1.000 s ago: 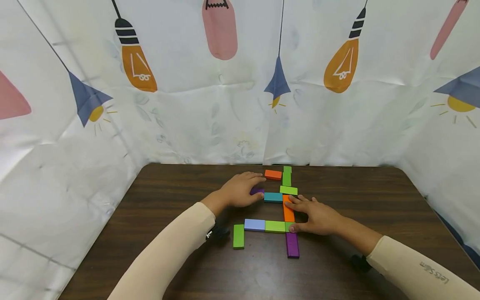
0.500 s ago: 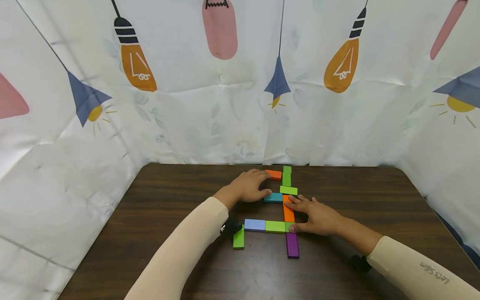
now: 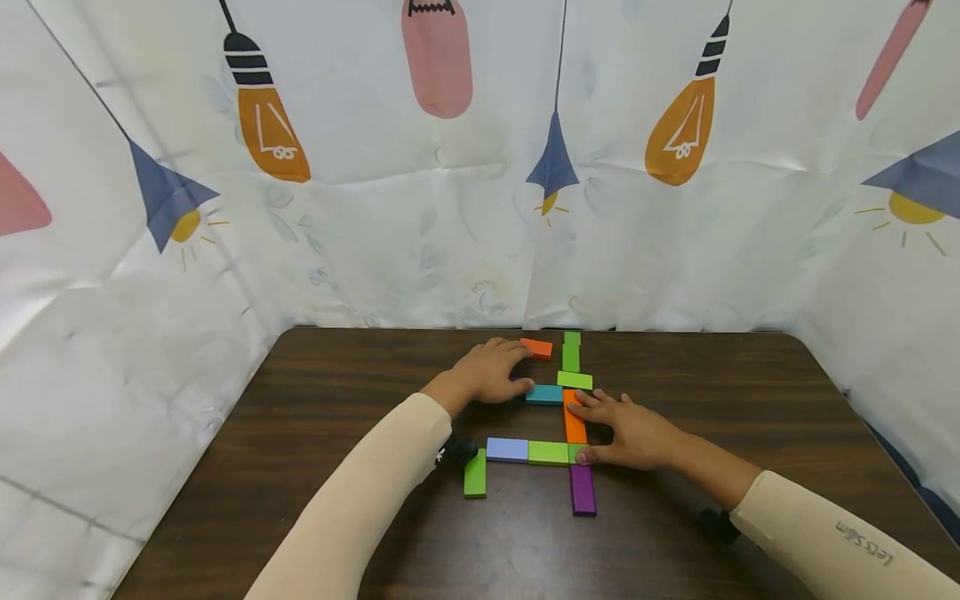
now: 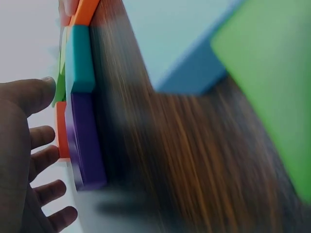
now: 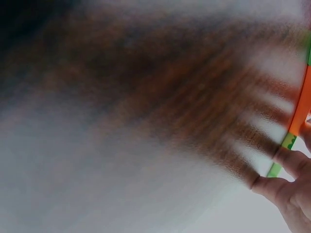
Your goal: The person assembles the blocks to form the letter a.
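My left hand point(image 3: 489, 373) reaches over a purple block point(image 4: 86, 141), mostly covered in the head view. Its fingertips are at a red-orange block point(image 3: 537, 348), which lies slightly askew at the back. The thumb is near a teal block point(image 3: 544, 395) that adjoins the purple one. My right hand point(image 3: 633, 433) lies spread, its fingers on an upright orange block point(image 3: 573, 423) and its thumb on a small green block point(image 3: 576, 451). Above the orange block run a light green crosswise block point(image 3: 574, 380) and a green upright block point(image 3: 571, 358).
A periwinkle block point(image 3: 507, 450) and a lime block point(image 3: 548, 453) form a row toward the small green block. Below hang a green block point(image 3: 475, 475) on the left and a purple upright block point(image 3: 582, 490) on the right. All lie on a dark wooden table point(image 3: 675, 542) before a white printed curtain point(image 3: 360, 242).
My left hand first moved right and away, toward the red-orange block. That block has since slid a little left, away from the green column. My right hand has stayed in place.
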`<action>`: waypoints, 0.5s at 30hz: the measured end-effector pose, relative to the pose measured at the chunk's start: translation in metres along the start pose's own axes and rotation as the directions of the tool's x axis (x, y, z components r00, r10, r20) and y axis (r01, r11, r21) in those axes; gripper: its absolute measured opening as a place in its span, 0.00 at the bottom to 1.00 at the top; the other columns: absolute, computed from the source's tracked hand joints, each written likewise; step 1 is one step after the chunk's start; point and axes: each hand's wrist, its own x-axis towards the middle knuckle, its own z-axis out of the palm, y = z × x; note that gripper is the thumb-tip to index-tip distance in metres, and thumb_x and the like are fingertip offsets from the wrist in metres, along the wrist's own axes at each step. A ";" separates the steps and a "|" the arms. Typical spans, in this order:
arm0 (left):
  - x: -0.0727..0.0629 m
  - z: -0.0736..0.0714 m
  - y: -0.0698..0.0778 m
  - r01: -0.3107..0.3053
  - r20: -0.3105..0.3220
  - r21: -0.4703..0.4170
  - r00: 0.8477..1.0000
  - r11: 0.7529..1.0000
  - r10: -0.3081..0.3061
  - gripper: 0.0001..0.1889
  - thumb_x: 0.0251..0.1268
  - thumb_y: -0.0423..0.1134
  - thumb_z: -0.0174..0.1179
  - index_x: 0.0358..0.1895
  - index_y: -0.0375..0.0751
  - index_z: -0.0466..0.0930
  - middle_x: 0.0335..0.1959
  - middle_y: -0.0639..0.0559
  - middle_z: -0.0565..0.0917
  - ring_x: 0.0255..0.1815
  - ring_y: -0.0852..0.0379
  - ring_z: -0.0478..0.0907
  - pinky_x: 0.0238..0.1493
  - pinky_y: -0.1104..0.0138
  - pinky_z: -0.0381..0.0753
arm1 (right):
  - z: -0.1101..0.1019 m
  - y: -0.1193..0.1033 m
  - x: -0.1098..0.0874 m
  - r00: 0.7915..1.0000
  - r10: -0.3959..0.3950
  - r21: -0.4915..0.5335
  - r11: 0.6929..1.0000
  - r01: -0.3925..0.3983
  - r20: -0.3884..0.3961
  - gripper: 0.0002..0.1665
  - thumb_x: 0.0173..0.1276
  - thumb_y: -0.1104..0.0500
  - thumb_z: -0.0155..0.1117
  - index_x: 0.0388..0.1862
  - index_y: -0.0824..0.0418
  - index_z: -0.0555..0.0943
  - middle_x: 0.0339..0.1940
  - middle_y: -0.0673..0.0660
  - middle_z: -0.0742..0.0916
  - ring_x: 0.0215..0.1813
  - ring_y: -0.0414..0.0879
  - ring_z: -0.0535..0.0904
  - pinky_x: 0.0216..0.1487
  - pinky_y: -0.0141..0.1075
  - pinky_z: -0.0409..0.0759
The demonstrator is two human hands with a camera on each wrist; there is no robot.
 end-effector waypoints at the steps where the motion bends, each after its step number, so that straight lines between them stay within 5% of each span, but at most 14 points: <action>1: -0.001 0.000 -0.002 0.001 -0.003 0.001 1.000 1.000 -0.001 0.35 0.76 0.64 0.49 0.80 0.53 0.62 0.80 0.53 0.62 0.79 0.47 0.55 0.76 0.48 0.56 | 0.000 0.000 0.000 1.000 0.002 -0.001 1.000 -0.002 0.000 0.54 0.64 0.25 0.63 0.81 0.51 0.66 0.81 0.55 0.64 0.81 0.62 0.54 0.73 0.68 0.52; 15: -0.031 0.005 -0.036 0.031 -0.033 -0.047 0.999 0.998 -0.033 0.37 0.75 0.65 0.50 0.79 0.50 0.64 0.81 0.50 0.59 0.79 0.43 0.55 0.76 0.44 0.56 | 0.002 0.000 -0.001 1.000 -0.008 -0.009 1.000 0.008 -0.014 0.54 0.64 0.26 0.64 0.81 0.51 0.66 0.81 0.55 0.65 0.81 0.62 0.55 0.73 0.68 0.51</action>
